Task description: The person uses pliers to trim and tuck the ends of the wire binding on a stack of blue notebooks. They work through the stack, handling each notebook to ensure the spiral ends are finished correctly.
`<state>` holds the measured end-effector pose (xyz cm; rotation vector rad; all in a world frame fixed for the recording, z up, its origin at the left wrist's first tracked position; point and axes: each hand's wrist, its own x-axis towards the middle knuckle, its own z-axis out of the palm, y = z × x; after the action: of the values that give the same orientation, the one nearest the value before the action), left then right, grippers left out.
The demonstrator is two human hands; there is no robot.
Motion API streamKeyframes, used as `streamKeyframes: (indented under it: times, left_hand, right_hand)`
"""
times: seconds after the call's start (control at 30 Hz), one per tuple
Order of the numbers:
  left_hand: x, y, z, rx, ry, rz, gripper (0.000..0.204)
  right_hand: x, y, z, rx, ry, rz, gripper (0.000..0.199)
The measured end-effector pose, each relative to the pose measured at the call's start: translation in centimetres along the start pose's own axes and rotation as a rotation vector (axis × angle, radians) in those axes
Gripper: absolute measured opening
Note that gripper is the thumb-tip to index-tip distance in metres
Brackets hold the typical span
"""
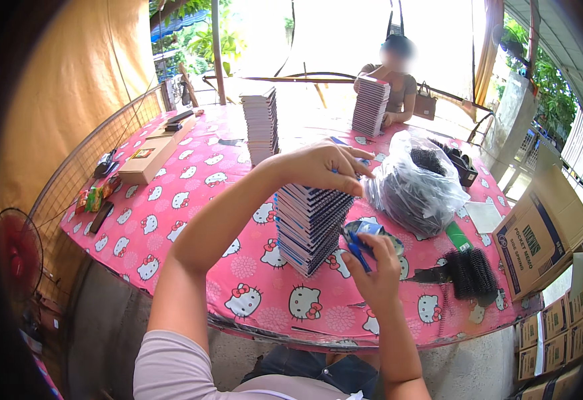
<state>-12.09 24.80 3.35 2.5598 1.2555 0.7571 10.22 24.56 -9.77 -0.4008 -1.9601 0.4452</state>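
Note:
A tall stack of spiral-bound pocket notebooks with blue-edged covers stands in front of me. My left hand reaches over the top of it, palm down with fingers apart; what lies directly under the palm is hidden. To the right of the stack, my right hand grips a small blue-handled tool that looks like pliers. Its jaws cannot be made out. Close behind that hand lies a roundish item with a blue-and-white label, partly covered by my fingers.
A pink patterned cloth covers the table. Black wire coils fill a clear plastic bag; more coils lie nearer. Other notebook stacks stand farther back, one before a seated person. Cardboard boxes crowd the right edge, a fan the left.

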Motion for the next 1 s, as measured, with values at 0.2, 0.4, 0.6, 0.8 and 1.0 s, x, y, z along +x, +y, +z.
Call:
streamKeyframes:
  times: [0.2,0.4,0.6,0.8,1.0]
  left_hand:
    - [0.0,0.0,0.2,-0.042,-0.032,0.046,0.026]
    - [-0.1,-0.3,0.3,0.069,-0.023,-0.003,0.031]
    - [0.3,-0.9,0.4,0.048,-0.023,0.104,0.042]
    - [0.0,-1.3,0.5,0.040,-0.033,0.145,0.045]
    - [-0.2,-0.9,0.3,0.046,-0.016,0.103,0.049]
  right_hand:
    - [2.7,-1.4,1.4,-0.086,0.060,-0.014,0.043]
    - [3.7,-1.8,2.6,-0.087,0.049,-0.064,0.045]
    - [4.5,-0.1,0.6,0.931,-0.406,0.755,0.034]
    - [3.0,-0.8,1.8,0.754,-0.308,0.681,0.032]
    - [3.3,-1.6,3.0,0.038,-0.022,0.045,0.034]
